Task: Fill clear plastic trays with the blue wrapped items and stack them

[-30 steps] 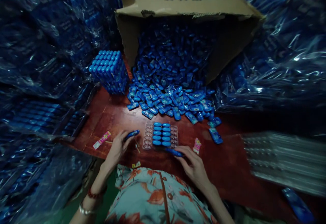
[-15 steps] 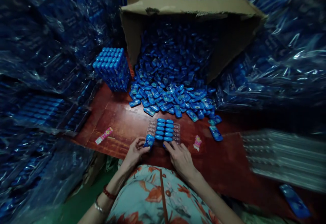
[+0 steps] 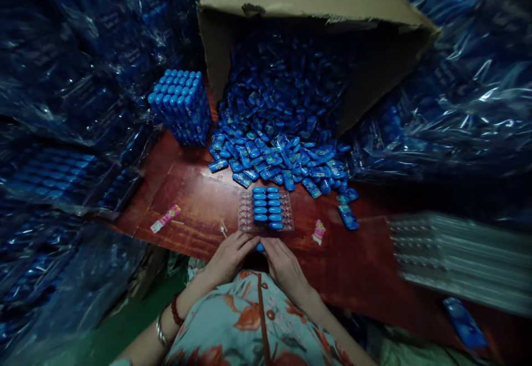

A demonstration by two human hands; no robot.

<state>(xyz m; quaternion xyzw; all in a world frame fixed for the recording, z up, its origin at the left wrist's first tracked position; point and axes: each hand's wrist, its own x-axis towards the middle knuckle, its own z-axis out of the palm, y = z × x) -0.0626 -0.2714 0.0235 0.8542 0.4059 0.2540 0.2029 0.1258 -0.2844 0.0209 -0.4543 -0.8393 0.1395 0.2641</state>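
Observation:
My left hand (image 3: 231, 253) and my right hand (image 3: 286, 266) meet at the table's front edge, close to my body. Their fingers are closed around a small blue container (image 3: 260, 247), of which only the top shows. Just beyond them lies a clear plastic blister tray (image 3: 245, 226). Two middle columns of the tray hold several blue containers (image 3: 274, 203) standing on end, the right column reaching one place nearer me. Clear pockets show along both sides of the tray.
A cardboard box (image 3: 316, 0) on its side spills a heap of blue containers (image 3: 286, 155). A block of filled trays (image 3: 178, 105) stands left of it. Clear trays (image 3: 461, 260) lie at right. Pink wrappers (image 3: 165, 219) lie on the table (image 3: 187, 188); plastic-wrapped stacks (image 3: 469, 105) flank it.
My right hand has let go of a container at the tray's near right pocket. My left hand has brought its container off the tray's corner towards me, and both hands now meet on it.

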